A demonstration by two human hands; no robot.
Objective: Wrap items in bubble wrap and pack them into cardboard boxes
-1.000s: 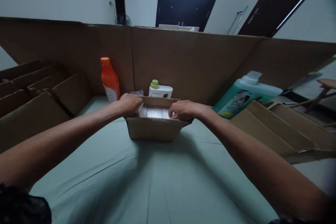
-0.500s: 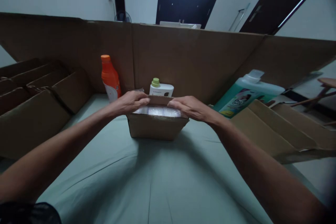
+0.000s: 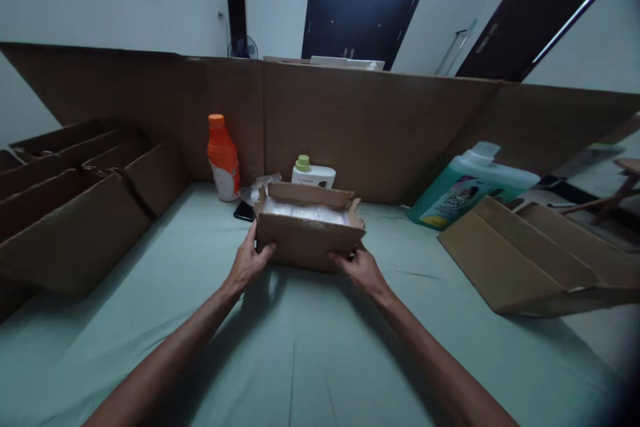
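Observation:
A small cardboard box (image 3: pixel 307 243) stands in the middle of the pale green cloth, its top flaps up. Inside it shows bubble wrap (image 3: pixel 305 212), and whatever the wrap may cover is hidden. At the box's lower left corner my left hand (image 3: pixel 249 260) grips the side, thumb across the front. My right hand (image 3: pixel 363 271) holds the lower right corner in the same way. Right behind the box are a white bottle with a green cap (image 3: pixel 313 175) and a crumpled clear plastic wrapping (image 3: pixel 263 185).
An orange bottle (image 3: pixel 223 159) and a dark phone-like object (image 3: pixel 244 211) lie left of the box. Divided cardboard boxes (image 3: pixel 70 227) fill the left. A green jug (image 3: pixel 465 187) and an open carton (image 3: pixel 515 260) are at right. A cardboard wall (image 3: pixel 350 120) closes the back.
Both hands have moved from the box's top flaps down to its lower corners. The flaps now stand more open, and the view has tilted slightly up.

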